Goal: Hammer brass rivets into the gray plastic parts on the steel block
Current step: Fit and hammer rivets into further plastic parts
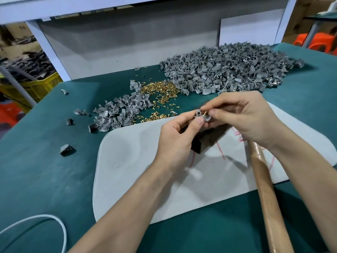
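- Above the dark steel block (197,146), my left hand (179,136) pinches a small gray plastic part (200,115) between thumb and fingers.
- My right hand (242,117) pinches a small brass rivet (205,113) at its fingertips, the rivet touching the part.
- The block sits on a pale gray rounded mat (136,161) on the teal-covered table (45,179), mostly hidden beneath my hands.
- A light wooden hammer handle (268,189) runs out from under my right wrist; I cannot tell whether any finger holds it.
- Beyond the mat lie scattered loose brass rivets (160,90), a small heap of gray parts (120,110) to their left and a large heap of gray parts (228,70) far right.
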Demonstrator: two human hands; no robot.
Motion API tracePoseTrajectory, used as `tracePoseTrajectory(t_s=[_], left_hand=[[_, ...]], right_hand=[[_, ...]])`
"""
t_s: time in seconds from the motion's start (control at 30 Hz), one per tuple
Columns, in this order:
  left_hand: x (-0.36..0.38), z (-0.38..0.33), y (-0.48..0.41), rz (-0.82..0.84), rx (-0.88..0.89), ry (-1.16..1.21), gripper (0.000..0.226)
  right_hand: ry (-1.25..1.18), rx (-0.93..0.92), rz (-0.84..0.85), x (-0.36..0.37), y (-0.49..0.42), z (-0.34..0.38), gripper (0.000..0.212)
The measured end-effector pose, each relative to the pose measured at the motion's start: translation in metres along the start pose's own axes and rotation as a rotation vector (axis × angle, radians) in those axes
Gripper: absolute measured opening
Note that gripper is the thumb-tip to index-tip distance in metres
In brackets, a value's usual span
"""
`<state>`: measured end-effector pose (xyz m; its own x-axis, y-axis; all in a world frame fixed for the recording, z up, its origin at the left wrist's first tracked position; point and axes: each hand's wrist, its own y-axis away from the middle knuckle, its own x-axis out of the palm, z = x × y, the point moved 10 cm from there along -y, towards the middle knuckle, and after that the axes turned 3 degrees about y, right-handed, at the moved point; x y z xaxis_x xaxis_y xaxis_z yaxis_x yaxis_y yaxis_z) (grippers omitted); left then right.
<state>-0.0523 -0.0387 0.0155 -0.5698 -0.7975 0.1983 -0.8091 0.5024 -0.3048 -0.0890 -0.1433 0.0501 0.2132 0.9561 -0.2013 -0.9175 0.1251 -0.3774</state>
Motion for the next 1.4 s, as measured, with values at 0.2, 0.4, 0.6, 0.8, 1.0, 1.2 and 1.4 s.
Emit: tracePoseTrajectory(t_s=[0.2, 0.4, 0.6, 0.8, 1.0, 1.2, 1.4], left_hand=[[-0.004, -0.003, -0.001, -0.026, 0.028, -0.036, 0.016], [-0.014, -0.001, -0.004, -0.07, 0.045, -0.076, 0.014], [-0.024, -0.001, -0.006, -0.094, 0.067, -0.082, 0.023], [-0.024, 0.0, -0.007, -0.087, 0.068, -0.074, 0.032], [-0.022, -0.003, -0.005, -0.072, 0.084, -0.058, 0.03], [-0.016, -0.014, 0.0, -0.065, 0.173, -0.218, 0.038], [-0.018, -0.029, 0.008, -0.157, 0.342, -0.489, 0.043]], right_hand=[[-0.084, 0.078, -0.071, -0.002, 0.0, -0.005, 0.019], [-0.041, 0.062, -0.042, 0.006, 0.0, -0.006, 0.021], [0.042, 0.066, -0.019, 0.009, -0.001, -0.012, 0.026], [0.244, -0.011, -0.094, 0.004, -0.002, -0.008, 0.032], [0.548, -0.156, -0.192, 0.002, 0.001, 0.01, 0.019], [0.665, -0.235, -0.211, 0.003, 0.005, 0.021, 0.008], [0.61, -0.222, -0.192, 0.01, 0.005, 0.016, 0.014]])
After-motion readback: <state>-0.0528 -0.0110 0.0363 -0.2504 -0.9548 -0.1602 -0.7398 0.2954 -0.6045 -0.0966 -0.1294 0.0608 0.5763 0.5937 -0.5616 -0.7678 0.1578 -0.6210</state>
